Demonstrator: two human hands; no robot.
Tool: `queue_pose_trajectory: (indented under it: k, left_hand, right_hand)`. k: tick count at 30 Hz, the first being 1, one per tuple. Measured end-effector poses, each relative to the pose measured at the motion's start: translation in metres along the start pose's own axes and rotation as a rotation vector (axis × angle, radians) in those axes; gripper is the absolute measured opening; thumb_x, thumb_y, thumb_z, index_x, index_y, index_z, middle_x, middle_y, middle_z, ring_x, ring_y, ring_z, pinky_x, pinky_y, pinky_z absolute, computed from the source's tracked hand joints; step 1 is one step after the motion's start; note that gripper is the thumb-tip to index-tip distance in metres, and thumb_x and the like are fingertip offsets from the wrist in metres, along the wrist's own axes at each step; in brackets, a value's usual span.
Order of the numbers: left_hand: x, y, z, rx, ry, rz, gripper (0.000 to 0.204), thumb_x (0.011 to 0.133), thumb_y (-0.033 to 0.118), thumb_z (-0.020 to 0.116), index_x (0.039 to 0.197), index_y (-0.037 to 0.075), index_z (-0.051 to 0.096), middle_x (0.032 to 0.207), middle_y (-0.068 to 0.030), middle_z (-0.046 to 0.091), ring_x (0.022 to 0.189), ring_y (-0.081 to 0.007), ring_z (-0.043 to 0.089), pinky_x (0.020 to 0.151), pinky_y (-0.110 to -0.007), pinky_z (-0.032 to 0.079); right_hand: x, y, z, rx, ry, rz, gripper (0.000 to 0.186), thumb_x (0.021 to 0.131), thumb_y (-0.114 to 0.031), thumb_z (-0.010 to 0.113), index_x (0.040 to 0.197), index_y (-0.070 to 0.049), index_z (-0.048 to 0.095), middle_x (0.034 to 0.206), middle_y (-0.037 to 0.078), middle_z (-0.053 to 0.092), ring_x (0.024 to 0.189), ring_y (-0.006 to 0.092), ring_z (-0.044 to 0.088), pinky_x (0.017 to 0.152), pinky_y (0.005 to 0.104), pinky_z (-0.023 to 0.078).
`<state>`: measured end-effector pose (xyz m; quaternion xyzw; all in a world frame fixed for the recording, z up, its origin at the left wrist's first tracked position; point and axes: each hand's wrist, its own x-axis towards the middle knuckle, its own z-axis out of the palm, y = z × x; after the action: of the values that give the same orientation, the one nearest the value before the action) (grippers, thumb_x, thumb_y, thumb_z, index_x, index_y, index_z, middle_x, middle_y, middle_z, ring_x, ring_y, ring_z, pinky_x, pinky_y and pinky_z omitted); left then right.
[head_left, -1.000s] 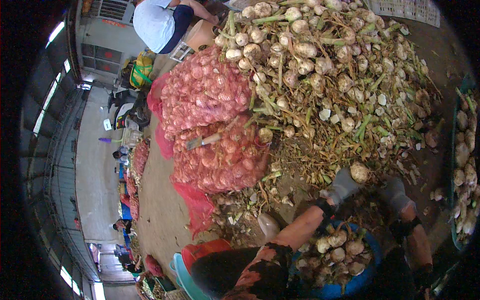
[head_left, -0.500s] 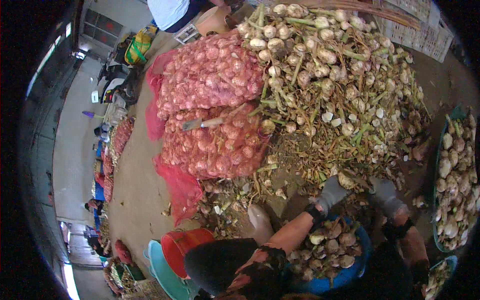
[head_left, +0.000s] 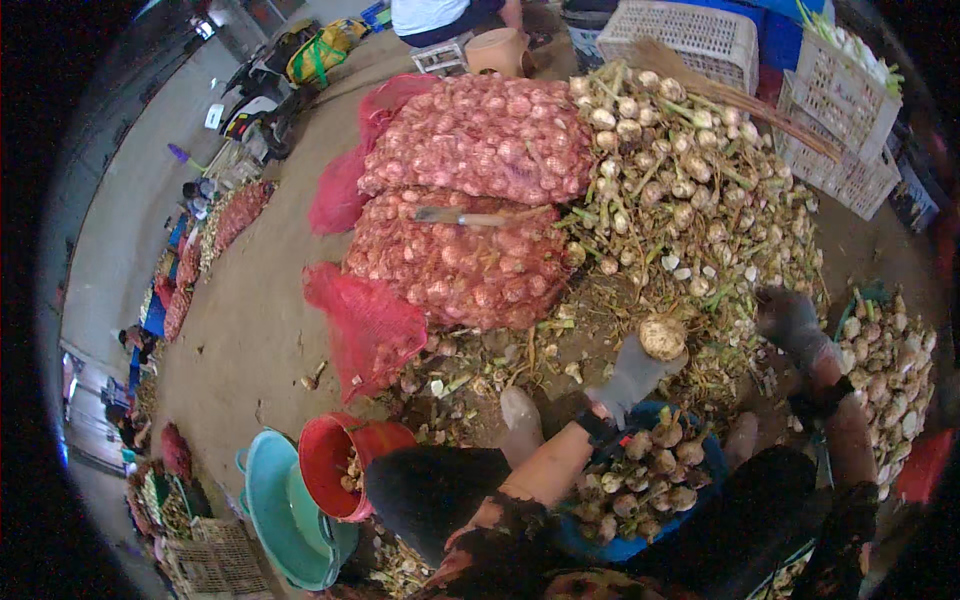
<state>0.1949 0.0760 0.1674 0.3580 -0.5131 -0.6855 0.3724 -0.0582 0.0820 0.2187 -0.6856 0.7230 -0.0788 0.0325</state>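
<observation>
My left hand [head_left: 632, 378], in a grey glove, is closed on a large pale garlic bulb [head_left: 662, 337] at the near edge of the garlic heap [head_left: 690, 165]. To its right, my gloved right hand [head_left: 793, 325] is over the heap's near right side; its fingers are dark and blurred, so any grip is unclear. Below, between my legs, sits a blue tub [head_left: 716, 462] filled with garlic bulbs with short stalks [head_left: 645, 485]. A flat-bladed tool with a wooden handle [head_left: 470, 217] rests on a red mesh sack of garlic [head_left: 460, 265].
Another full mesh sack [head_left: 480, 135] lies behind. At lower left stand a red bucket [head_left: 325, 470] and a teal basin [head_left: 265, 500]. More garlic [head_left: 885, 385] is at right. White crates [head_left: 690, 40] and a broom [head_left: 740, 95] are at the back, near a seated person [head_left: 430, 20].
My left hand has lifted the garlic bulb out from the heap's edge, so it now shows whole. My right hand has moved farther up and away. The view has shifted, showing more crates.
</observation>
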Motion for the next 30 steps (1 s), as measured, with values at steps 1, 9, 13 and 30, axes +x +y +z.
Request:
queue_pose_trajectory:
  k: [1,9,13,30]
  left_hand:
    - [-0.013,0.014,-0.002,0.053,0.028,0.012,0.039,0.064,0.007,0.068,0.098,0.002,0.049,0.094,-0.0031,0.055,0.084,-0.0112,0.051,0.077,-0.026,0.043]
    - [-0.087,0.057,-0.054,-0.164,0.128,0.190,0.040,0.060,0.002,0.069,0.095,0.001,0.049,0.094,-0.0050,0.055,0.084,-0.0119,0.052,0.076,-0.026,0.043]
    - [-0.118,0.062,-0.072,0.138,0.155,0.386,0.045,0.067,0.002,0.061,0.108,0.005,0.042,0.103,-0.0070,0.052,0.091,-0.0163,0.051,0.077,-0.028,0.043]
    - [-0.188,-0.025,-0.118,0.350,0.032,0.160,0.033,0.081,0.015,0.038,0.112,0.008,0.045,0.109,-0.0143,0.048,0.104,-0.0215,0.045,0.087,-0.028,0.036]
  right_hand:
    - [0.001,-0.010,-0.014,-0.006,0.009,-0.075,0.013,0.065,-0.015,0.050,0.075,-0.007,0.053,0.066,0.016,0.054,0.065,0.0340,0.053,0.057,0.0396,0.043]
    - [-0.029,-0.171,-0.092,0.003,-0.111,-0.283,0.018,0.067,-0.022,0.050,0.077,-0.008,0.052,0.066,0.014,0.055,0.066,0.0332,0.054,0.058,0.0413,0.043]
    - [-0.063,-0.221,-0.092,0.075,-0.143,-0.479,0.023,0.069,-0.028,0.050,0.080,-0.008,0.049,0.072,0.012,0.056,0.069,0.0317,0.054,0.059,0.0409,0.042]
    - [-0.128,-0.243,-0.010,0.192,0.110,-0.639,0.034,0.058,-0.020,0.057,0.089,-0.008,0.050,0.070,0.007,0.052,0.062,0.0285,0.052,0.052,0.0379,0.040]
